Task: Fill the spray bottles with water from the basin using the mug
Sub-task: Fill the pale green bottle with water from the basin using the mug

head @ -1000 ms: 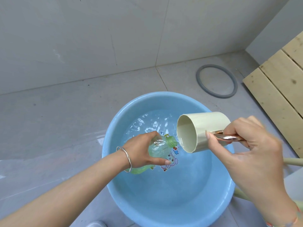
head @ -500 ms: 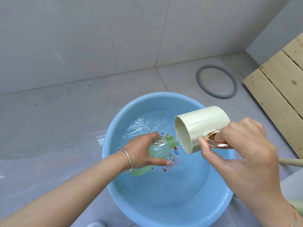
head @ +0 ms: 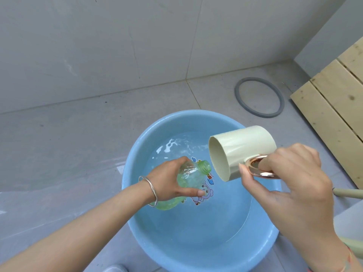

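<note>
The mug [head: 241,152] has tipped further over the bottle [head: 188,178] (hands gripping both); pour apparently finished, refill next.

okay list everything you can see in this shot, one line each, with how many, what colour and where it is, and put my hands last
Basin: one, light blue, on the floor at centre, holding water, cartoon sticker on its bottom.
Spray bottle: one, clear green, no cap, tilted over the basin with its open neck toward the mug.
Mug: one, cream with a shiny copper-coloured handle, tipped on its side above the basin's right part, mouth facing the bottle.
Ring: one, grey, flat on the floor beyond the basin.
Wooden planks: pale wood, at right edge.
Floor and wall tiles: grey, all around.
Bangle: one, silver, on left wrist.
Left hand: holds the bottle.
Right hand: holds the mug by its handle.
</note>
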The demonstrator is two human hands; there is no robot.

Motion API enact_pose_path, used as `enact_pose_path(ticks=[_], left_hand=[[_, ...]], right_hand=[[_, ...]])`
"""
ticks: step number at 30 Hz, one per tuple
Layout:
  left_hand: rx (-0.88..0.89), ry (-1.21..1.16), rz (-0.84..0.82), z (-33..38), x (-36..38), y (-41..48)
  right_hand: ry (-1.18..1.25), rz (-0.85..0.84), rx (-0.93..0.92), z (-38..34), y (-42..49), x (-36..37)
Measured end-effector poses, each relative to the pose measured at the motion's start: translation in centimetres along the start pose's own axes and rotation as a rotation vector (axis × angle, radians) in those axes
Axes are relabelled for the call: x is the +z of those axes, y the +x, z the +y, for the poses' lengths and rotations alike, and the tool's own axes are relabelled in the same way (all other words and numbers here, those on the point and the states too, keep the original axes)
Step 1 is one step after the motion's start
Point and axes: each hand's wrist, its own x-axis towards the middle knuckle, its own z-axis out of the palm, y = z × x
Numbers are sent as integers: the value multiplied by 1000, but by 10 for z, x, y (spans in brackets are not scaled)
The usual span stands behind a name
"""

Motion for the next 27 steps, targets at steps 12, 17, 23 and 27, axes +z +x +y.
enact_pose_path(ticks=[12, 17, 23, 27], left_hand=[[-24, -99, 108, -6, -9, -4], [-39, -104, 123, -8, -8, -4], [-38, -108, 134, -10, -8, -4], [-37, -96, 127, -8, -8, -5]], right_hand=[[287, -308, 815, 61, -52, 66], [230, -370, 784, 67, -70, 83], [174, -428, 708, 67, -78, 92], [166, -454, 695, 66, -80, 97]])
